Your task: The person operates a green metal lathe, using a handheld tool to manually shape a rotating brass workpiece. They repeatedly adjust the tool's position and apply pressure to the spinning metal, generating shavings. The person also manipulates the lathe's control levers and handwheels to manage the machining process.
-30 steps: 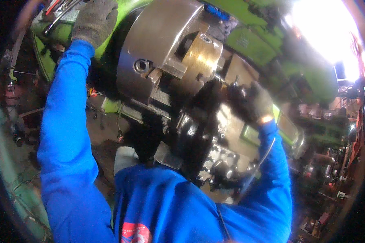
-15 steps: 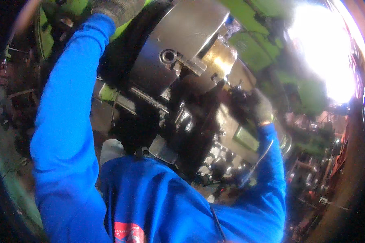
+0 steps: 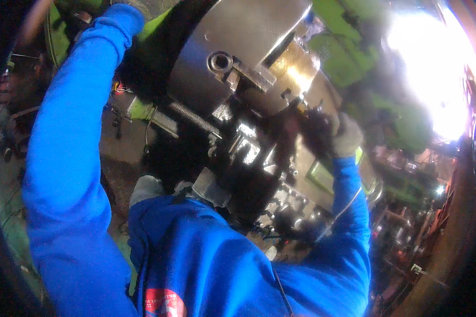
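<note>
Right hand (image 3: pixel 347 138), grey-gloved: at the near end of a dark tool (image 3: pixel 317 124), touching or almost so. Right fingers largely lost in shadow and blur; cannot tell whether clamped on the tool or apart. Left hand (image 3: pixel 136 5), also gloved: cut off by the top edge, barely in view. Cannot tell the state of the left fingers, or anything under them.

Between the two hands: big steel chuck (image 3: pixel 211 45), round socket (image 3: pixel 220 62) in its side. Up and left of the right fingers, at the chuck's right side: short thick cylinder (image 3: pixel 299 66) with a golden shine, set within the chuck's blocky jaws. Below the cylinder, near the tool's tip: deep shadow.

Well left of the right fingers: threaded rod (image 3: pixel 193 119), slanting beneath the chuck. Below and left of them: bolted metal block (image 3: pixel 285 206), details blurred. Just below: pale green panel (image 3: pixel 321 177). Above: green machine housing (image 3: pixel 344 61). Further right and up: glaring light (image 3: pixel 428 68).

Just right of the left hand: green curved edge (image 3: pixel 158 22), beside the chuck's dark far side.
</note>
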